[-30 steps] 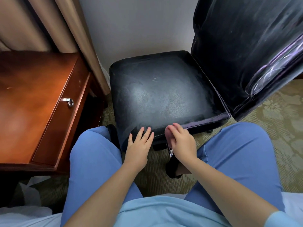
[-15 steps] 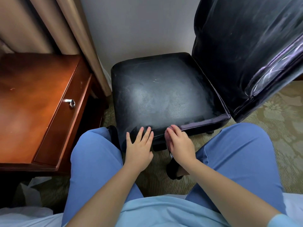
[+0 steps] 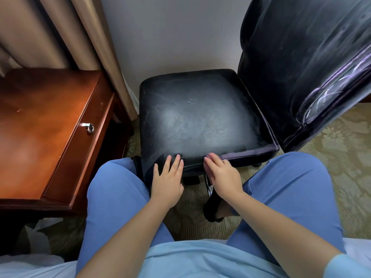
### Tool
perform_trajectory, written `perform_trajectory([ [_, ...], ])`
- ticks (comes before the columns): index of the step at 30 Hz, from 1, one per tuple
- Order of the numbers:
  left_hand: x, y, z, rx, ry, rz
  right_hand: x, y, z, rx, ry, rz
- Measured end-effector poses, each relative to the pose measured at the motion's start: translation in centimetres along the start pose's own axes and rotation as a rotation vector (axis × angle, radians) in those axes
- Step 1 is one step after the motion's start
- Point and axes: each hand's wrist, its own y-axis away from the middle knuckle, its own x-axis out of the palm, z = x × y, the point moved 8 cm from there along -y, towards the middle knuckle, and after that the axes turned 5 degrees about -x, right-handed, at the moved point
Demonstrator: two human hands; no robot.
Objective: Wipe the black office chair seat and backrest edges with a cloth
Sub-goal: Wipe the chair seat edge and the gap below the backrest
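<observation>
A person in blue trousers (image 3: 297,189) sits facing a black office chair, knees spread to either side of its seat (image 3: 200,121). The seat stands between a reddish wooden desk (image 3: 40,127) on the left and the chair's tall backrest (image 3: 305,63) on the right, which rises from the seat's right side and shows pale smeared streaks on its glossy surface. The seat's top carries a hazy grey film across its middle.

The left hand (image 3: 167,180) lies flat against the near edge of the seat, fingers straight and slightly spread, fingertips reaching just onto the top surface. The right hand (image 3: 221,174) is just beside it, also at the near edge, fingers straight and close together, their tips touching the stitched seam of the cushion. Its fingers are a little blurred, so whether they press or only brush the edge is hard to tell. Neither hand holds anything, and the two are apart by a narrow gap.

The desk has a drawer front with a small metal ring pull (image 3: 89,127). Beige curtains (image 3: 66,31) hang behind the desk, against a plain grey wall (image 3: 170,33). A patterned greenish carpet (image 3: 345,141) covers the floor. Below the seat's front edge, part of the chair's dark base (image 3: 210,209) shows between the knees.
</observation>
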Motion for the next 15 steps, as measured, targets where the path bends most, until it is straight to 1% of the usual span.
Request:
perform_trajectory([
  [1, 0.0, -0.1, 0.0, -0.001, 0.003, -0.001, -0.2, -0.1, -0.7, 0.063, -0.03, 0.008],
  [3, -0.1, -0.3, 0.0, -0.007, 0.005, 0.001, -0.3, 0.2, -2.3, 0.252, -0.089, -0.016],
  [4, -0.2, -0.3, -0.1, -0.015, 0.002, 0.006, 0.0, 0.3, -2.1, 0.253, -0.088, -0.017],
  [6, -0.3, -0.4, -0.4, -0.041, -0.004, 0.023, 0.5, 0.4, 0.0, 0.08, -0.056, 0.013],
  [7, -0.5, -0.5, -0.5, -0.058, 0.0, 0.025, 0.6, 0.3, 0.5, 0.041, -0.057, 0.024],
  [8, -0.7, -0.5, -0.6, -0.072, 0.013, 0.021, 0.6, 0.3, 0.3, 0.088, -0.085, 0.045],
  [9, -0.9, -0.6, -0.7, -0.072, 0.029, 0.008, 0.4, 0.3, -0.5, 0.191, -0.126, 0.038],
  [10, -1.2, -0.7, -1.1, -0.047, 0.036, -0.01, 0.2, 0.5, -1.3, 0.293, -0.147, 0.009],
  [11, -1.5, -0.8, -1.6, 0.001, 0.029, -0.029, 0.1, 0.6, -1.5, 0.337, -0.159, -0.014],
  [12, -1.6, -0.9, -2.2, 0.057, 0.016, -0.037, 0.1, 0.6, -0.9, 0.301, -0.175, -0.027],
  [14, -1.5, -1.0, -3.2, 0.131, 0.012, -0.006, 0.2, 0.6, 0.2, 0.155, -0.133, -0.027],
  [15, -1.3, -1.1, -3.5, 0.137, 0.019, 0.019, 0.4, 0.6, -0.2, 0.172, -0.131, -0.01],
])
